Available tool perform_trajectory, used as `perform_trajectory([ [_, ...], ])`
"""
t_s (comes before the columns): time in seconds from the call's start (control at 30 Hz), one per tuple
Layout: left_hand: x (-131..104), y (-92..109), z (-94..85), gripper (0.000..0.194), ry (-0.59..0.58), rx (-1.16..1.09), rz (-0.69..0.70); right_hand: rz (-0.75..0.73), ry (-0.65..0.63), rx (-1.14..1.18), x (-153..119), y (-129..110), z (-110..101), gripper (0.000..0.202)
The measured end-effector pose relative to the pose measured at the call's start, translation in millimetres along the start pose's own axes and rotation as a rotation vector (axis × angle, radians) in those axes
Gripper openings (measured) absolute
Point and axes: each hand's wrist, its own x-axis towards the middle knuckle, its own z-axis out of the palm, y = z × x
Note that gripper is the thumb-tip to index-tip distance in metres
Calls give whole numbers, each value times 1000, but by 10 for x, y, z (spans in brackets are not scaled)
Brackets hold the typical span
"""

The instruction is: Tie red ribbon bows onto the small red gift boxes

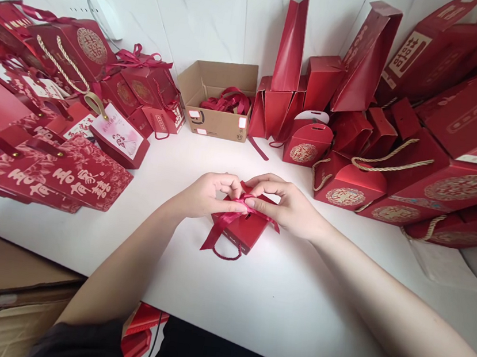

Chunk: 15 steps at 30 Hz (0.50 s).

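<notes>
In front of me on the white table lies a small red gift box (247, 233) with a dark red cord handle (226, 257) at its near end. A shiny red ribbon (218, 231) crosses its top, and one tail hangs over the left side. My left hand (213, 194) pinches the ribbon between thumb and fingers at the bow or knot. From the other side my right hand (289, 207) pinches the same ribbon, thumb and fingers meeting close to the left fingertips. My fingers partly hide the knot.
Behind the gift box stands an open cardboard box (217, 124) with coiled red ribbons (230, 101). Printed red gift bags (91, 178) crowd the left. Red boxes with rope handles (345, 189) are stacked at the right. A large carton (11, 289) sits below the table's left edge.
</notes>
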Motion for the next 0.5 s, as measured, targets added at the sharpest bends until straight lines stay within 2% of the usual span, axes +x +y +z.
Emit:
perform_trajectory([
  [0.13,-2,10,-25,23,-10,6,0,-37,-19,51,9,63,3,7],
  [0.3,-9,-27,-77,20,-77,-46,-31,-137,-15,25,13,95,17,4],
  [0.5,-4,-41,-88,22,-91,-58,-36,-134,-58,-38,12,78,-4,14],
])
